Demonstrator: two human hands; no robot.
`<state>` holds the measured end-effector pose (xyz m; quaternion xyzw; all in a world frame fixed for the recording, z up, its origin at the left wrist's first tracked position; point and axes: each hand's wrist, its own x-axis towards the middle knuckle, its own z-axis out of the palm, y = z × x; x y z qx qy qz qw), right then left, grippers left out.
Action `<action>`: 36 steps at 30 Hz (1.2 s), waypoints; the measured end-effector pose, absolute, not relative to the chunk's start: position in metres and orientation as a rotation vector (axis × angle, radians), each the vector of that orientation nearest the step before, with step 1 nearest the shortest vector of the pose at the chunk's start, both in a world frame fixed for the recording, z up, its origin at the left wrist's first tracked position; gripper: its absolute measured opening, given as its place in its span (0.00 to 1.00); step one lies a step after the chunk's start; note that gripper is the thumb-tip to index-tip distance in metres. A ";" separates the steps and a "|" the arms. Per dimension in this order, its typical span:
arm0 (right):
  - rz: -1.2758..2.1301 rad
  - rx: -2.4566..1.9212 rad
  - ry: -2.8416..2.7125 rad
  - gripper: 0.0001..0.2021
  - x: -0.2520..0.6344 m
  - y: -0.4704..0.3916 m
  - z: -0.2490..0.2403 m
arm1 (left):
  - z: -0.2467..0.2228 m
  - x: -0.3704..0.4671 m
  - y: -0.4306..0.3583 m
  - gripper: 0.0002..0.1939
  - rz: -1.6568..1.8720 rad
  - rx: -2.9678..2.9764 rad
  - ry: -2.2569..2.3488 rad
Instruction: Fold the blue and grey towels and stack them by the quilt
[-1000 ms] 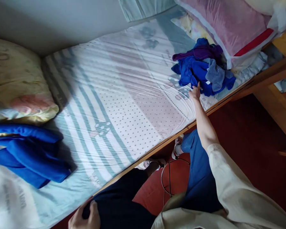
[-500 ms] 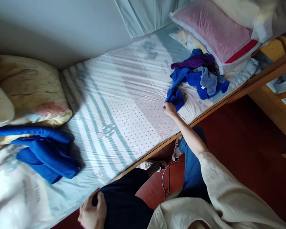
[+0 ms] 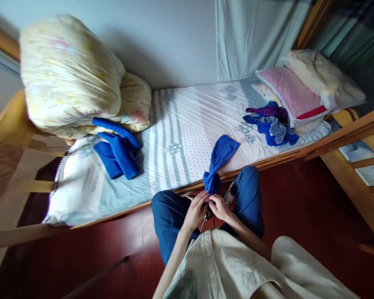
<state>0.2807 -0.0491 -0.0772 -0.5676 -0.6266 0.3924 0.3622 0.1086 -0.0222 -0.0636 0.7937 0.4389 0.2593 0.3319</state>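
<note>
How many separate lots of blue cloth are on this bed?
3: a bundle by the yellowish quilt, a loose piece running to the left hand and right hand, and a pile by the pink pillow. More may be hidden.

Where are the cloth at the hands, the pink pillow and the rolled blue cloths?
Blue cloth [image 3: 223, 150]: head view, its spread upper part.
Pink pillow [image 3: 296, 92]: head view, middle of its pink face.
Rolled blue cloths [image 3: 124, 154]: head view, side of one roll.
</note>
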 end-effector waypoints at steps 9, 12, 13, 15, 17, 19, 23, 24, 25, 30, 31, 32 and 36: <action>0.760 -1.433 -1.853 0.13 0.363 -0.094 0.032 | 0.007 0.180 -0.009 0.06 0.393 2.092 0.641; 0.606 -1.410 -2.097 0.13 0.382 -0.086 0.079 | 0.033 0.186 0.008 0.08 0.331 2.183 0.530; 0.533 -1.411 -2.158 0.13 0.389 -0.083 0.094 | 0.040 0.185 0.013 0.09 0.316 2.209 0.518; 0.368 -1.428 -2.232 0.13 0.404 -0.078 0.121 | 0.049 0.177 0.023 0.12 0.293 2.250 0.545; 0.216 -1.443 -2.261 0.12 0.419 -0.074 0.143 | 0.055 0.163 0.032 0.15 0.281 2.267 0.632; 0.107 -1.450 -2.274 0.12 0.432 -0.071 0.160 | 0.058 0.144 0.040 0.18 0.285 2.249 0.735; -0.005 -1.447 -2.278 0.12 0.445 -0.067 0.178 | 0.069 0.106 0.046 0.23 0.274 2.179 0.865; -0.022 -1.430 -2.284 0.12 0.446 -0.066 0.180 | 0.073 0.099 0.045 0.24 0.260 2.168 0.871; -0.035 -1.408 -2.295 0.12 0.446 -0.065 0.181 | 0.078 0.092 0.043 0.26 0.249 2.156 0.865; -0.094 -1.362 -2.311 0.12 0.443 -0.064 0.188 | 0.102 0.072 0.027 0.29 0.178 1.914 0.759; -0.116 -1.363 -2.302 0.11 0.443 -0.064 0.190 | 0.106 0.070 0.024 0.29 0.156 1.848 0.754; -0.142 -1.360 -2.293 0.11 0.443 -0.065 0.192 | 0.110 0.068 0.023 0.28 0.152 1.815 0.768; -0.238 -1.354 -2.273 0.09 0.451 -0.069 0.202 | 0.117 0.059 0.032 0.22 0.305 2.055 0.934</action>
